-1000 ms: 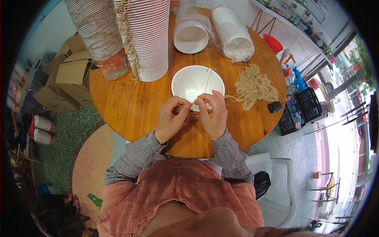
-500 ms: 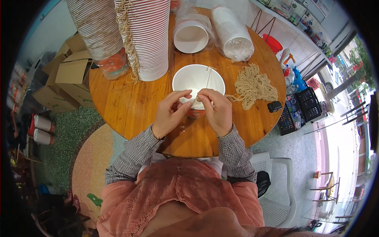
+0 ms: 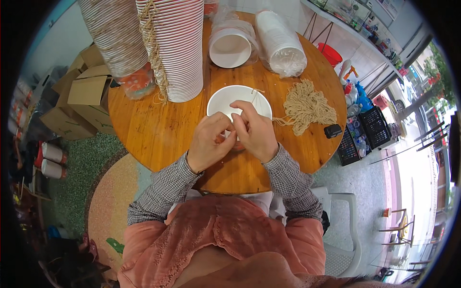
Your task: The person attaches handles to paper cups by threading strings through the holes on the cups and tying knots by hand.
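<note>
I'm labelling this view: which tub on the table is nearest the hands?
The lone upright tub, partly hidden by the left hand and right hand, with twine at its rim; the other tubs are stacked or bagged.

The white bucket [image 3: 223, 101] stands upright, tan string [image 3: 258, 90] at its far rim.

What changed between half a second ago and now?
Left hand: fingers, apart before, have drawn together by the near rim of the round white tub. Right hand: fingers have parted, the forefinger now straightened leftward and away over the tub. Whether anything is gripped is hidden. Unchanged: tub on the round brown wooden table, loose tan twine heap to its right.
</note>
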